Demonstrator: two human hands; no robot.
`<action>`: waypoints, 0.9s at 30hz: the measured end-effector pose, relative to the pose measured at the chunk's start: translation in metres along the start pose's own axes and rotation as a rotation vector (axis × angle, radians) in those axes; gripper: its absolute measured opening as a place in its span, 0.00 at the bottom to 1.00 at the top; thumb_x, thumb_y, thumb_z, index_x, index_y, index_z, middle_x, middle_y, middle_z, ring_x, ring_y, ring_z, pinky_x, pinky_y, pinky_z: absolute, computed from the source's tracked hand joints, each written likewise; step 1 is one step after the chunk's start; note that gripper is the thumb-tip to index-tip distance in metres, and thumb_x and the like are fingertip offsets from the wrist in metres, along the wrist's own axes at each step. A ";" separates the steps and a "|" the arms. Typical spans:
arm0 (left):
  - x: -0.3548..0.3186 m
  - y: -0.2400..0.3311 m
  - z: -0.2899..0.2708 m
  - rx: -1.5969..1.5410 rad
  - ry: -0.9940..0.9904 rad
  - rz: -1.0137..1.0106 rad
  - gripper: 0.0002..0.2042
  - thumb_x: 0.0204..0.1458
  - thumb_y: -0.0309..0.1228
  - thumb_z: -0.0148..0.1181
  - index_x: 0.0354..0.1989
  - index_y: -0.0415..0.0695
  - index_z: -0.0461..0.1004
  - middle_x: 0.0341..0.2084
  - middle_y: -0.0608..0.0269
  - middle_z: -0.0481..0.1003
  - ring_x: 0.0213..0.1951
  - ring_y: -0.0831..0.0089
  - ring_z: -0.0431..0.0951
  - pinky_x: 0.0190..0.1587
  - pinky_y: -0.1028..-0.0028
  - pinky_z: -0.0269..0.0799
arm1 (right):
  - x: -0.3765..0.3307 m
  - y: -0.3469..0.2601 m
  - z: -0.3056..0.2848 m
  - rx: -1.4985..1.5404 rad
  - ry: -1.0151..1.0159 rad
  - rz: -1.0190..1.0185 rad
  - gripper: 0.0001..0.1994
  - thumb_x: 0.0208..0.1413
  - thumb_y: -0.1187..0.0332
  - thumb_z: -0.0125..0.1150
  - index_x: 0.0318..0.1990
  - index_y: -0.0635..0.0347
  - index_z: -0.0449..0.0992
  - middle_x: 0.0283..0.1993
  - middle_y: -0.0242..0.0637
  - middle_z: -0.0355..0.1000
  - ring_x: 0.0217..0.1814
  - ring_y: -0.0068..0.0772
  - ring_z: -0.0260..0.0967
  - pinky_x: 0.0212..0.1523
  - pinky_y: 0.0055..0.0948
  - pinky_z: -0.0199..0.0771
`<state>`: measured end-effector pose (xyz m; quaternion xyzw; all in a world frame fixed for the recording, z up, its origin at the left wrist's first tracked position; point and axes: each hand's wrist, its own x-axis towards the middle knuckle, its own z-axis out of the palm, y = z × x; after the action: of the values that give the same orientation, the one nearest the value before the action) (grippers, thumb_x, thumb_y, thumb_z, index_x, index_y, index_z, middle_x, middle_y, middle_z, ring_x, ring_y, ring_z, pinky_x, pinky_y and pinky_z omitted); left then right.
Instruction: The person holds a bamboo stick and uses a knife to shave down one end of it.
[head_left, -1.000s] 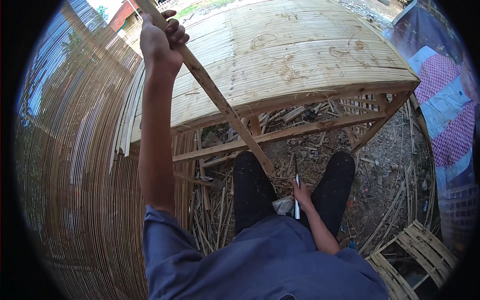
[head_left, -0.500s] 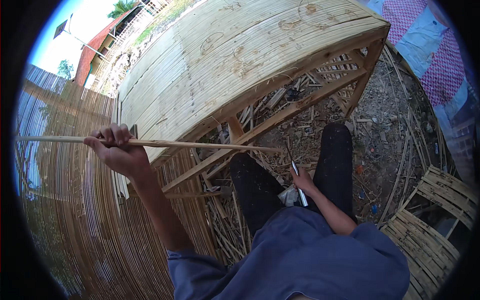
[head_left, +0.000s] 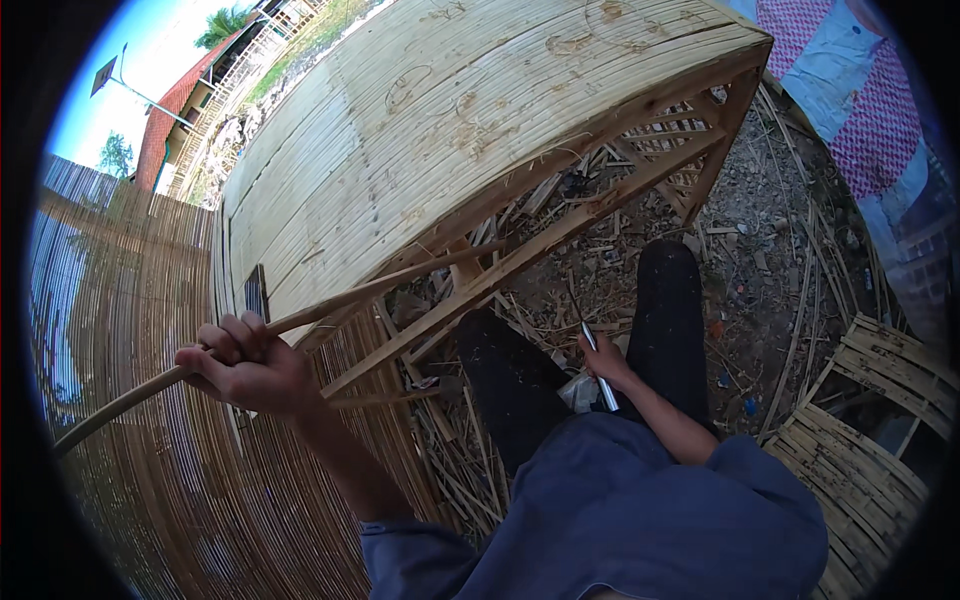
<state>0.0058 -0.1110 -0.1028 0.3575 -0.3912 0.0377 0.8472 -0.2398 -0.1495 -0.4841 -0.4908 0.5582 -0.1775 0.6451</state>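
Note:
My left hand (head_left: 250, 368) is closed around a long bamboo strip (head_left: 395, 280) at the table's near left corner. The strip slants up to the right, its far end by the table's lower frame, and its other end runs down past the left of my fist. Low between my knees, my right hand (head_left: 607, 360) grips a knife (head_left: 609, 396) with a silvery handle; its thin dark blade points away from me, apart from the strip. A crumpled pale piece (head_left: 578, 392) lies beside that hand, its kind unclear.
A slatted bamboo table (head_left: 330, 200) with curly shavings on top stands before me. A dark flat object (head_left: 257, 292) rests at its left edge. To the left rises a bamboo screen (head_left: 130, 400). Offcuts (head_left: 465, 450) litter the ground; a slatted bamboo panel (head_left: 850, 480) lies right.
My left hand has moved down with the strip, which has tilted: its right end has risen away from the knife and its left end has dropped. The right hand has barely moved.

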 end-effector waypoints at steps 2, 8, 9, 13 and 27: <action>0.001 -0.004 -0.009 0.009 -0.042 -0.006 0.13 0.60 0.40 0.34 0.23 0.52 0.50 0.11 0.74 0.47 0.12 0.83 0.46 0.13 0.81 0.46 | 0.000 0.004 0.000 0.000 -0.005 0.000 0.20 0.55 0.51 0.46 0.31 0.65 0.64 0.14 0.34 0.63 0.12 0.26 0.62 0.12 0.28 0.62; -0.002 -0.011 -0.013 0.008 -0.102 -0.059 0.14 0.60 0.39 0.35 0.22 0.51 0.50 0.11 0.74 0.47 0.12 0.85 0.45 0.11 0.82 0.44 | 0.004 0.009 0.001 0.023 -0.026 0.033 0.19 0.56 0.52 0.46 0.30 0.62 0.63 0.14 0.31 0.61 0.12 0.23 0.60 0.12 0.26 0.60; -0.002 -0.011 -0.012 0.020 -0.092 -0.064 0.14 0.60 0.39 0.35 0.22 0.51 0.51 0.10 0.74 0.47 0.11 0.85 0.44 0.11 0.82 0.43 | 0.003 0.009 0.001 -0.001 -0.047 0.040 0.18 0.56 0.52 0.46 0.31 0.60 0.62 0.14 0.29 0.59 0.12 0.20 0.59 0.12 0.23 0.60; -0.002 -0.017 -0.020 -0.069 -0.194 -0.084 0.12 0.58 0.41 0.38 0.25 0.49 0.56 0.10 0.74 0.48 0.11 0.84 0.45 0.09 0.82 0.44 | 0.002 0.005 -0.003 0.025 -0.095 0.031 0.17 0.57 0.52 0.45 0.31 0.59 0.62 0.14 0.28 0.59 0.12 0.21 0.60 0.11 0.24 0.60; 0.002 -0.010 -0.009 -0.081 -0.346 -0.031 0.12 0.59 0.43 0.35 0.30 0.48 0.56 0.09 0.72 0.49 0.09 0.85 0.45 0.08 0.84 0.45 | 0.007 0.013 0.001 0.016 -0.040 0.039 0.18 0.56 0.53 0.47 0.28 0.61 0.61 0.13 0.31 0.60 0.11 0.23 0.60 0.10 0.25 0.60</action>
<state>0.0157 -0.1132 -0.1111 0.3300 -0.5268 -0.0532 0.7815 -0.2411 -0.1483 -0.4991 -0.4781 0.5530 -0.1596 0.6635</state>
